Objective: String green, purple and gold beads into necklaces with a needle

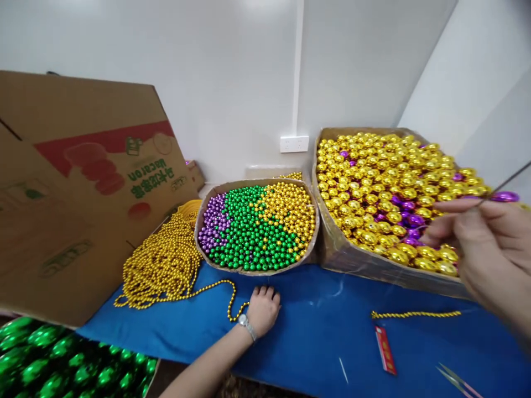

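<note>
Open carton [329,243] on the bench [307,342] is heaped with gold balls [357,177]; a spill is judged possible if its near wall is knocked by the right hand [489,243], held close to it. Smaller box [249,271] is filled with beads and could likewise be jolted. Coiled gold bead string [161,271]: a snag is judged likeliest at the left wrist, where the loose run ends. Left hand [263,312] is rested, fingers curled, on the blue cloth; whether anything is gripped cannot be told. Thin rod [514,176] is pinched narrowly by right thumb and fingers; dropping could be caused by slack pressure. Rod is seen dark, slender, nearly straight; one end is out of view.
</note>
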A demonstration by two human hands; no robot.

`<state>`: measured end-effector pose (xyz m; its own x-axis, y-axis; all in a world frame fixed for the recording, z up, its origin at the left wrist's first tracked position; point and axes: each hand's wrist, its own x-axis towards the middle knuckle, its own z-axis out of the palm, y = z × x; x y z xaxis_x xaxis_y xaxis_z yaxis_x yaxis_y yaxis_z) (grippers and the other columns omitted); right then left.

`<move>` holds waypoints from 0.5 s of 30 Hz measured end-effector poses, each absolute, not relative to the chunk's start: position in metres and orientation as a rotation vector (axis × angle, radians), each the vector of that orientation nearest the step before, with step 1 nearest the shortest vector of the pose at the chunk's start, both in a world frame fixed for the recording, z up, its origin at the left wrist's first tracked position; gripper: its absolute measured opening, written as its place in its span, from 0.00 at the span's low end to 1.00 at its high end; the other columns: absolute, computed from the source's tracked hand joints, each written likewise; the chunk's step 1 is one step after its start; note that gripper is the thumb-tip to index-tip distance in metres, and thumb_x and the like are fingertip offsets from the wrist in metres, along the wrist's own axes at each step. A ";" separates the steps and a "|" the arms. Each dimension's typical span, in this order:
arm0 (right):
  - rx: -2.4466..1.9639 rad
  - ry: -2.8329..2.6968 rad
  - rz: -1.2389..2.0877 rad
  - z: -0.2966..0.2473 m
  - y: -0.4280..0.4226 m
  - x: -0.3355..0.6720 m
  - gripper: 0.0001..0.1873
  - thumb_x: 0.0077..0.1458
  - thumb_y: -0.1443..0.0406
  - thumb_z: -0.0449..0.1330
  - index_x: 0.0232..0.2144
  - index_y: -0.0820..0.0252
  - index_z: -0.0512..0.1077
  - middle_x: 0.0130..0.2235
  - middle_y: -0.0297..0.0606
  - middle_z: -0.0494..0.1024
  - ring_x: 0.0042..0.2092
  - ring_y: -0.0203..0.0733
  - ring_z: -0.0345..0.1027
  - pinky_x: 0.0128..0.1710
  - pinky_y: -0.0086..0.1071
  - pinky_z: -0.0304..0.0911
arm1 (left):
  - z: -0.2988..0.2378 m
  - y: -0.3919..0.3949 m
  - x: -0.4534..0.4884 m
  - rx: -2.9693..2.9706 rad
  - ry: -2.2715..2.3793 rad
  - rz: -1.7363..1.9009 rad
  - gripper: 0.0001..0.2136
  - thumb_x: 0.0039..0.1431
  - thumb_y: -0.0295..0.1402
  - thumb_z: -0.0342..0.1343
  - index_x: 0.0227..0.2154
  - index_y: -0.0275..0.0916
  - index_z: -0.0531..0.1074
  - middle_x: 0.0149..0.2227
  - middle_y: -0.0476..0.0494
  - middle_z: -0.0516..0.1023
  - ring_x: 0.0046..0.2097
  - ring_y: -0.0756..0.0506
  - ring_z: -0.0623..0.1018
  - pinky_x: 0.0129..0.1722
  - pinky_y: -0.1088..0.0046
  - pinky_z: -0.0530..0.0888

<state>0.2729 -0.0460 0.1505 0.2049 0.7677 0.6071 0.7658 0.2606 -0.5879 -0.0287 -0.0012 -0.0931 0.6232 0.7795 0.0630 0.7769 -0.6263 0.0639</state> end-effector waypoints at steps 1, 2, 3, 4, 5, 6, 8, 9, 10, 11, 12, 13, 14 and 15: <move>-1.492 -1.549 0.042 0.144 -0.045 0.269 0.14 0.62 0.53 0.45 0.43 0.49 0.65 0.30 0.34 0.69 0.30 0.39 0.67 0.30 0.32 0.64 | -0.082 -0.003 -0.031 2.780 1.321 0.155 0.08 0.59 0.35 0.49 0.36 0.38 0.71 0.35 0.40 0.73 0.39 0.43 0.73 0.39 0.64 0.70; -1.496 -1.590 0.101 0.135 -0.044 0.265 0.15 0.61 0.53 0.47 0.41 0.51 0.68 0.27 0.33 0.70 0.28 0.38 0.68 0.29 0.31 0.65 | -0.070 -0.002 -0.033 2.753 1.295 0.221 0.08 0.60 0.35 0.48 0.34 0.39 0.71 0.33 0.42 0.73 0.36 0.44 0.73 0.37 0.67 0.70; -1.497 -1.677 0.159 0.124 -0.044 0.259 0.16 0.60 0.53 0.47 0.41 0.53 0.69 0.25 0.32 0.71 0.26 0.37 0.68 0.27 0.30 0.64 | -0.057 0.000 -0.032 2.726 1.271 0.322 0.08 0.61 0.34 0.47 0.34 0.39 0.71 0.31 0.44 0.73 0.35 0.46 0.72 0.35 0.70 0.70; -1.502 -1.765 0.203 0.111 -0.044 0.254 0.18 0.60 0.53 0.47 0.42 0.55 0.70 0.23 0.32 0.71 0.24 0.37 0.67 0.25 0.29 0.64 | -0.043 0.006 -0.031 2.701 1.269 0.455 0.09 0.62 0.33 0.46 0.36 0.40 0.71 0.32 0.45 0.73 0.35 0.47 0.72 0.35 0.71 0.69; -1.514 -1.810 0.234 0.096 -0.044 0.247 0.18 0.60 0.54 0.47 0.42 0.56 0.70 0.21 0.31 0.71 0.22 0.36 0.67 0.23 0.28 0.63 | -0.031 0.015 -0.028 2.683 1.295 0.591 0.09 0.63 0.33 0.45 0.38 0.41 0.70 0.33 0.45 0.73 0.36 0.47 0.72 0.37 0.72 0.69; -1.533 -1.816 0.266 0.081 -0.046 0.241 0.19 0.60 0.54 0.47 0.42 0.57 0.71 0.22 0.32 0.72 0.22 0.36 0.68 0.22 0.28 0.64 | -0.021 0.027 -0.025 2.676 1.336 0.693 0.09 0.63 0.32 0.45 0.39 0.41 0.70 0.35 0.44 0.73 0.38 0.47 0.72 0.38 0.72 0.69; -1.525 -1.804 0.326 0.051 -0.050 0.230 0.17 0.61 0.56 0.46 0.41 0.57 0.71 0.25 0.34 0.76 0.24 0.36 0.71 0.24 0.26 0.66 | -0.007 0.055 -0.018 2.660 1.446 0.747 0.09 0.61 0.30 0.46 0.41 0.40 0.70 0.37 0.42 0.72 0.41 0.45 0.70 0.40 0.70 0.69; -1.499 -1.794 0.346 0.037 -0.053 0.225 0.17 0.61 0.57 0.46 0.40 0.57 0.71 0.27 0.35 0.77 0.25 0.37 0.72 0.24 0.26 0.67 | -0.004 0.069 -0.014 2.643 1.484 0.713 0.09 0.60 0.28 0.47 0.41 0.40 0.71 0.37 0.41 0.72 0.41 0.44 0.70 0.40 0.68 0.69; -1.458 -1.783 0.352 0.024 -0.056 0.221 0.16 0.61 0.58 0.46 0.39 0.56 0.72 0.28 0.35 0.78 0.25 0.37 0.73 0.24 0.25 0.68 | -0.003 0.082 -0.011 2.625 1.506 0.670 0.09 0.59 0.26 0.48 0.39 0.39 0.71 0.37 0.40 0.72 0.42 0.43 0.70 0.40 0.67 0.69; -1.422 -1.781 0.361 0.013 -0.059 0.218 0.16 0.61 0.59 0.46 0.39 0.56 0.72 0.30 0.36 0.79 0.26 0.37 0.73 0.25 0.25 0.69 | -0.003 0.093 -0.009 2.605 1.510 0.630 0.10 0.58 0.24 0.48 0.37 0.39 0.72 0.36 0.40 0.73 0.42 0.42 0.70 0.40 0.66 0.69; -1.393 -1.779 0.359 0.004 -0.061 0.216 0.16 0.61 0.59 0.46 0.40 0.55 0.72 0.31 0.36 0.79 0.26 0.36 0.74 0.26 0.25 0.70 | -0.004 0.101 -0.007 2.587 1.501 0.609 0.10 0.56 0.22 0.48 0.35 0.38 0.73 0.35 0.40 0.73 0.42 0.42 0.70 0.40 0.66 0.69; -1.374 -1.778 0.348 -0.004 -0.063 0.215 0.15 0.61 0.60 0.46 0.40 0.55 0.72 0.32 0.36 0.80 0.26 0.37 0.74 0.27 0.26 0.71 | -0.006 0.105 -0.006 2.575 1.490 0.606 0.10 0.56 0.21 0.48 0.33 0.38 0.73 0.34 0.40 0.73 0.42 0.42 0.70 0.40 0.65 0.69; -1.367 -1.778 0.330 -0.010 -0.066 0.214 0.15 0.61 0.61 0.47 0.41 0.54 0.72 0.33 0.36 0.80 0.27 0.37 0.75 0.29 0.26 0.72 | -0.006 0.107 -0.005 2.580 1.487 0.609 0.10 0.56 0.21 0.48 0.33 0.37 0.73 0.34 0.40 0.73 0.41 0.42 0.71 0.40 0.65 0.69; -1.368 -1.777 0.301 -0.015 -0.067 0.214 0.14 0.61 0.61 0.47 0.41 0.54 0.72 0.34 0.36 0.80 0.28 0.38 0.75 0.31 0.27 0.72 | -0.007 0.107 -0.005 2.555 1.478 0.625 0.09 0.56 0.22 0.48 0.33 0.37 0.73 0.34 0.40 0.73 0.41 0.43 0.71 0.40 0.65 0.70</move>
